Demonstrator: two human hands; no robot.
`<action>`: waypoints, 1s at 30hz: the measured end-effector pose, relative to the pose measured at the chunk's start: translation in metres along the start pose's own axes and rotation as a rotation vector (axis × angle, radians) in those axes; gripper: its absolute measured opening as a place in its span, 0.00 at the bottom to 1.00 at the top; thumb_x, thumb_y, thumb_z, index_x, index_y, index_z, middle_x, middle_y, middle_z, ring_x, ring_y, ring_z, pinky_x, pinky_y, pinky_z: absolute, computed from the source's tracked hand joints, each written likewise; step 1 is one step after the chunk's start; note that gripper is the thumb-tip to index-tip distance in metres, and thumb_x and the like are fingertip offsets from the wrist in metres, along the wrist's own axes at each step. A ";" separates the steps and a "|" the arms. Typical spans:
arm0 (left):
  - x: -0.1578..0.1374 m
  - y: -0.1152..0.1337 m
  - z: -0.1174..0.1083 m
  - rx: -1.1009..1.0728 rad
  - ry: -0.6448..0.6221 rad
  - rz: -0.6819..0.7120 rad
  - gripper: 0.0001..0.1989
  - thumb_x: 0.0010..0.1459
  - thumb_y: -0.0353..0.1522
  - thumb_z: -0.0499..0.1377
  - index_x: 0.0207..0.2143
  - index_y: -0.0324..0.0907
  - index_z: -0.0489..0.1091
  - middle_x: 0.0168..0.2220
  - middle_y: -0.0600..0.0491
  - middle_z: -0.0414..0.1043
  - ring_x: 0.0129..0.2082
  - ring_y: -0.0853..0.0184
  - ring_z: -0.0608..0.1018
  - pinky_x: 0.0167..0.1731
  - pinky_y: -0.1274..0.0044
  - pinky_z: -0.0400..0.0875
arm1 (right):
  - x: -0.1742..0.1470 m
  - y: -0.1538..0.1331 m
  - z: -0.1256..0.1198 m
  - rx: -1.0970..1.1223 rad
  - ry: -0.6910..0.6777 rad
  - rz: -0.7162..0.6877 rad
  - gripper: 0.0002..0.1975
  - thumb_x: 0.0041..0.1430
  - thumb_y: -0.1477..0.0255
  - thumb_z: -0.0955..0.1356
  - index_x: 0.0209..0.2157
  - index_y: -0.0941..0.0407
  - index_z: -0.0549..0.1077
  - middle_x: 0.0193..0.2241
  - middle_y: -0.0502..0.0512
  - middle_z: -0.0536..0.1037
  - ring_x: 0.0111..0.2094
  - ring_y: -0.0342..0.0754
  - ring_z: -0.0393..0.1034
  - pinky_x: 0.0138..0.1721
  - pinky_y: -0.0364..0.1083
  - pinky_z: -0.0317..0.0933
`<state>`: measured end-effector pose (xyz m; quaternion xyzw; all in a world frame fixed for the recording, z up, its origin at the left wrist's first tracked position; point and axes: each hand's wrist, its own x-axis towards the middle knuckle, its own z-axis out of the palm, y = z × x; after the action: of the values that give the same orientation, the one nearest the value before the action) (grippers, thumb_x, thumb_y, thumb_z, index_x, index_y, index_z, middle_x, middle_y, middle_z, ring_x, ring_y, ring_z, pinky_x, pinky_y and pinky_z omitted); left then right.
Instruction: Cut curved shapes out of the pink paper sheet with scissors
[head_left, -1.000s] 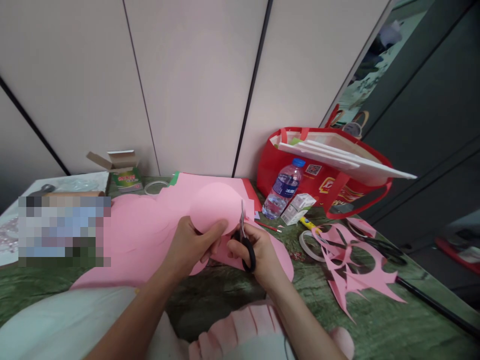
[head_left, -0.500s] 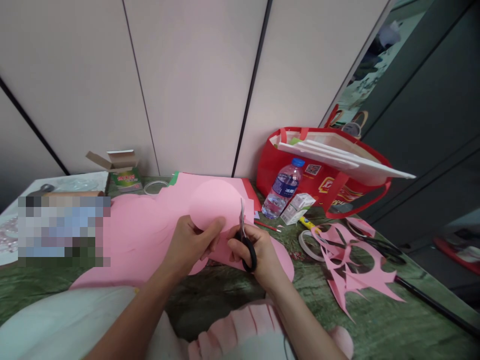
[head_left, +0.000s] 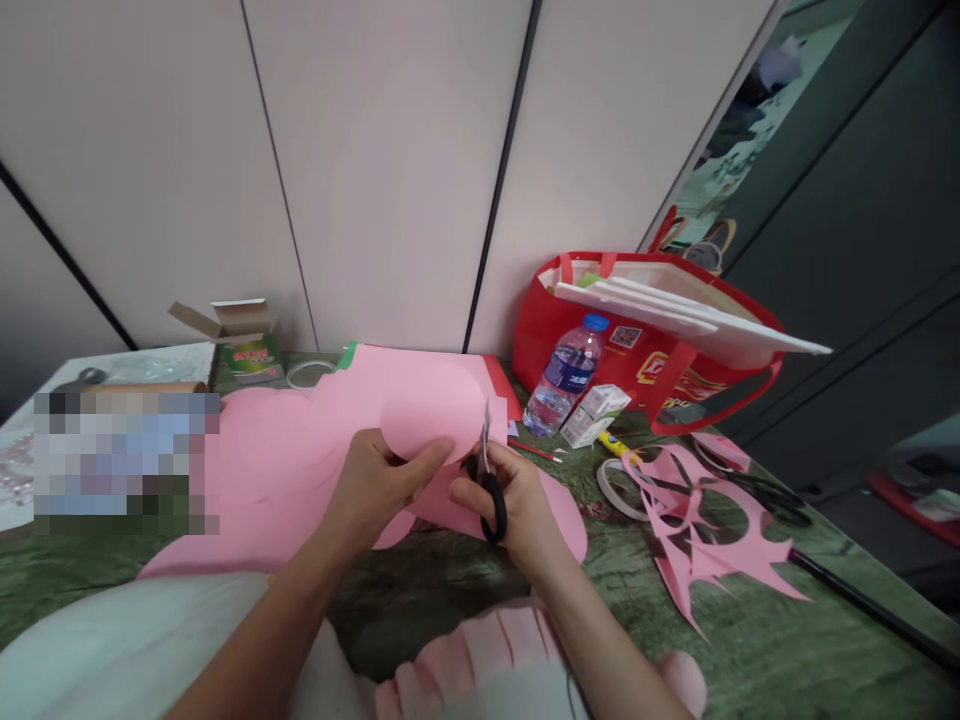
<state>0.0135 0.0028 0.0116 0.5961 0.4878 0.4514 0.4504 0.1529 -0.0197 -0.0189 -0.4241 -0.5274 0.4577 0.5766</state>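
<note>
Between the thumb and fingers of my left hand (head_left: 390,480) is a rounded piece of pink paper (head_left: 431,410), held up off the table. My right hand (head_left: 517,495) grips a pair of scissors (head_left: 492,490) with black handles, fingers wrapped round the loops. The blades point up and away from me, close against the right edge of the held paper. Below and behind both hands lie larger pink paper sheets (head_left: 277,460); how many overlap there I cannot tell.
On the right lie pink paper scraps (head_left: 720,545), a tape roll (head_left: 619,490) and a red pencil (head_left: 536,451). A water bottle (head_left: 566,375) and a small carton (head_left: 596,415) stand before a red bag (head_left: 540,320). An opened box (head_left: 253,355) sits at the back left.
The held paper has turned and its near edge now curves down over my left fingers. The scissors have shifted slightly, their blades staying by the paper's right edge.
</note>
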 end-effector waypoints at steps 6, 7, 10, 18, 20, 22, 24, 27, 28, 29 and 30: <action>0.000 0.002 0.001 -0.021 -0.029 -0.006 0.22 0.46 0.38 0.60 0.09 0.41 0.54 0.09 0.60 0.50 0.12 0.78 0.55 0.12 0.81 0.47 | 0.000 0.000 0.001 0.008 -0.002 0.012 0.16 0.38 0.63 0.75 0.24 0.56 0.69 0.17 0.43 0.59 0.19 0.40 0.51 0.19 0.40 0.47; 0.000 0.003 0.001 -0.028 -0.030 -0.007 0.22 0.46 0.38 0.60 0.09 0.41 0.54 0.09 0.60 0.51 0.12 0.78 0.55 0.12 0.81 0.47 | 0.000 0.000 0.000 0.016 0.000 0.015 0.16 0.38 0.63 0.75 0.24 0.56 0.69 0.17 0.43 0.59 0.19 0.40 0.51 0.19 0.40 0.46; 0.000 0.003 0.001 -0.037 -0.020 -0.005 0.22 0.45 0.38 0.60 0.08 0.41 0.55 0.09 0.60 0.51 0.12 0.78 0.55 0.12 0.80 0.47 | 0.000 0.001 0.000 0.040 0.000 0.041 0.16 0.37 0.63 0.75 0.24 0.55 0.68 0.17 0.43 0.60 0.19 0.40 0.52 0.19 0.41 0.46; 0.001 0.003 0.001 -0.051 -0.011 0.016 0.23 0.47 0.38 0.60 0.08 0.41 0.54 0.09 0.60 0.50 0.12 0.78 0.55 0.13 0.80 0.47 | 0.000 0.002 -0.001 0.080 -0.006 0.101 0.17 0.35 0.65 0.76 0.25 0.56 0.69 0.14 0.42 0.60 0.17 0.40 0.53 0.20 0.41 0.47; 0.001 0.002 0.001 -0.051 -0.009 0.015 0.23 0.47 0.37 0.60 0.08 0.40 0.54 0.08 0.60 0.51 0.12 0.78 0.55 0.13 0.80 0.47 | 0.000 0.002 0.000 0.079 0.007 0.105 0.16 0.35 0.65 0.76 0.24 0.56 0.69 0.14 0.42 0.61 0.16 0.39 0.54 0.19 0.41 0.48; 0.000 0.001 0.000 -0.055 -0.006 0.014 0.23 0.47 0.37 0.60 0.08 0.40 0.54 0.08 0.60 0.51 0.12 0.78 0.55 0.13 0.80 0.47 | 0.000 0.001 0.001 0.073 0.021 0.109 0.16 0.35 0.65 0.76 0.24 0.56 0.69 0.13 0.43 0.63 0.16 0.40 0.55 0.19 0.40 0.49; 0.001 0.001 0.000 -0.060 0.002 0.014 0.23 0.47 0.37 0.60 0.08 0.40 0.55 0.08 0.60 0.51 0.12 0.78 0.55 0.13 0.80 0.47 | 0.000 0.000 0.001 0.074 0.028 0.111 0.15 0.35 0.65 0.76 0.23 0.56 0.69 0.13 0.43 0.64 0.16 0.40 0.57 0.18 0.40 0.50; 0.001 0.001 0.000 -0.059 0.015 0.009 0.23 0.46 0.37 0.60 0.07 0.40 0.55 0.08 0.60 0.51 0.12 0.78 0.55 0.13 0.80 0.46 | 0.000 0.000 0.001 0.084 0.025 0.110 0.15 0.35 0.66 0.75 0.23 0.56 0.69 0.13 0.44 0.66 0.16 0.41 0.59 0.17 0.40 0.52; 0.001 0.002 0.000 -0.060 0.018 0.007 0.23 0.46 0.37 0.61 0.07 0.40 0.54 0.08 0.60 0.51 0.12 0.78 0.55 0.13 0.80 0.46 | 0.000 0.000 0.001 0.088 0.026 0.110 0.14 0.36 0.66 0.75 0.24 0.56 0.69 0.13 0.44 0.66 0.16 0.41 0.59 0.17 0.40 0.53; 0.002 0.002 0.001 -0.061 0.019 0.005 0.23 0.46 0.37 0.61 0.07 0.40 0.54 0.08 0.60 0.50 0.12 0.78 0.55 0.13 0.80 0.46 | 0.000 0.000 0.001 0.091 0.028 0.111 0.14 0.36 0.66 0.75 0.24 0.56 0.70 0.13 0.44 0.66 0.16 0.41 0.59 0.17 0.40 0.53; 0.002 0.002 0.001 -0.061 0.019 0.005 0.23 0.46 0.37 0.61 0.07 0.40 0.54 0.08 0.60 0.50 0.12 0.78 0.55 0.13 0.80 0.46 | -0.001 0.000 0.001 0.095 0.031 0.111 0.14 0.36 0.67 0.75 0.24 0.56 0.70 0.13 0.44 0.67 0.15 0.41 0.59 0.17 0.40 0.53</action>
<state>0.0149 0.0042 0.0139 0.5790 0.4764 0.4729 0.4627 0.1520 -0.0202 -0.0192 -0.4319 -0.4718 0.5066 0.5780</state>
